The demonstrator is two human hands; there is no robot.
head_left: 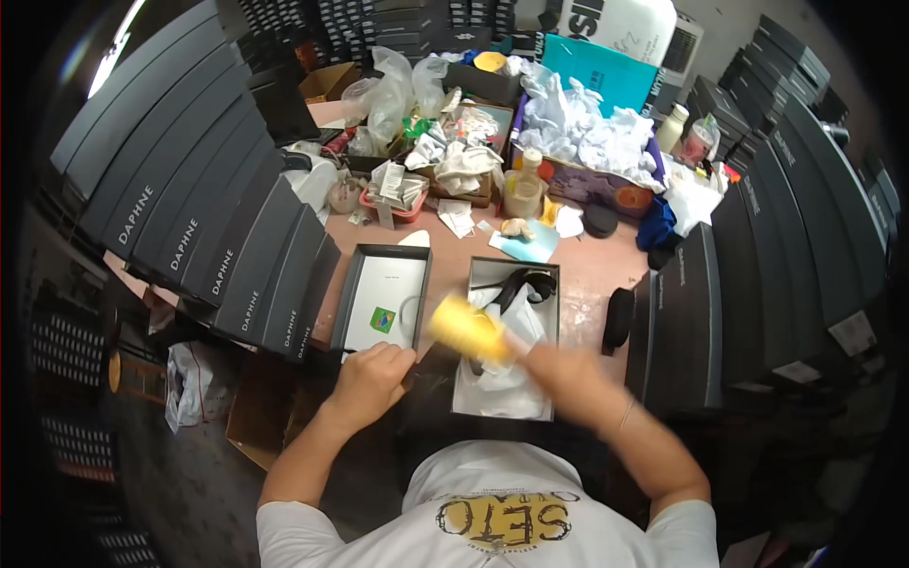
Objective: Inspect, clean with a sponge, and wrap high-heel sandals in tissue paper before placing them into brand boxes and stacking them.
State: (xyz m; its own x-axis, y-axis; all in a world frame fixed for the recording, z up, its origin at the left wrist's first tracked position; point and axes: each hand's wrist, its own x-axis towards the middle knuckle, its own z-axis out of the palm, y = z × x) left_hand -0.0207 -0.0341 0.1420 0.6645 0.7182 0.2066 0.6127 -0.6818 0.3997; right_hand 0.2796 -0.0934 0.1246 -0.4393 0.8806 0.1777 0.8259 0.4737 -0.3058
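Note:
My right hand [565, 377] is closed around the pale handle of a tool with a ribbed yellow head [468, 329]; motion blurs it, and its exact kind is unclear. That head hangs between an upturned dark box lid [345, 301] and an open shoe box [555, 379]. Fingers curled, my left hand [374, 379] grips the near edge of the lid. A small green sticker [383, 320] shows on the lid's white inside. Within the shoe box lie a black shoe [537, 280] and white tissue paper [511, 374], partly hidden behind the tool and my right hand.
Tall stacks of dark shoe boxes [180, 189] [757, 275] flank the table. Behind the work stand a jar with a pale cap [523, 189], a red basket [407, 214] of paper slips and a purple box [587, 185] heaped with crumpled paper. A black case [617, 320] lies at right.

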